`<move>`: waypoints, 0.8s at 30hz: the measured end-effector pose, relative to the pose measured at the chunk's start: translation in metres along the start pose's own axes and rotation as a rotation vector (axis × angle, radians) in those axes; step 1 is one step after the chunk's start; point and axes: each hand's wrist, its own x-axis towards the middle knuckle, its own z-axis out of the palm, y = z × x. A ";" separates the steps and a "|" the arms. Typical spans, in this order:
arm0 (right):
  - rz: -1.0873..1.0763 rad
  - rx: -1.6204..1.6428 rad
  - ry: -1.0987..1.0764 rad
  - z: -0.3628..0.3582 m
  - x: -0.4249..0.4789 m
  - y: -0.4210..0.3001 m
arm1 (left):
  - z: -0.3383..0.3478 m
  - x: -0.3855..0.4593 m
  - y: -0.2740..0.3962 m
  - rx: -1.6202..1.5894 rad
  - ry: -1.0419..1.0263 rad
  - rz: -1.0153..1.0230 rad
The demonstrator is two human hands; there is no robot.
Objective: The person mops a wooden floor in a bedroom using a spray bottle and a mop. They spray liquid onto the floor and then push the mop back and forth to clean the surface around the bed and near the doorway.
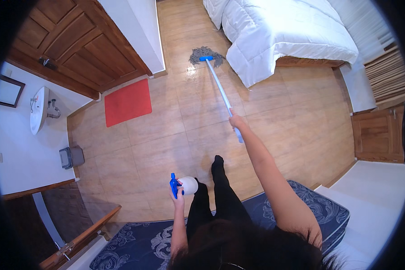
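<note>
My right hand [236,120] is closed around the upper part of a pale mop handle [220,86], near its end. The handle slants away to a blue clamp with a grey string mop head [206,53], which rests on the tiled floor close to the bed's hanging cover. Gripped in my left hand [177,195] is a white spray bottle [190,185] with a blue trigger head [174,186]. The bottle is held above the floor in front of my legs.
A bed with a white quilt [256,40] stands ahead at right. A red mat [128,103] lies by a wooden door [84,44]. A washbasin [39,109] and a lidded bin [71,157] are at left. A blue patterned mattress [135,246] lies behind my legs.
</note>
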 end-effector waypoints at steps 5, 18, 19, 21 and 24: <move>0.003 -0.022 -0.089 0.061 -0.088 0.075 | 0.006 -0.002 -0.020 0.005 -0.015 -0.008; 0.350 -0.333 -0.360 0.017 -0.572 0.179 | -0.024 0.026 0.000 0.077 -0.123 0.155; 0.348 -0.327 -0.350 0.020 -0.570 0.176 | -0.028 0.027 0.002 0.081 -0.119 0.145; 0.297 -0.316 -0.322 0.023 -0.556 0.171 | -0.038 0.027 0.007 0.091 -0.103 0.119; 0.213 -0.327 -0.266 0.036 -0.487 0.166 | -0.053 0.024 0.005 0.035 -0.083 0.090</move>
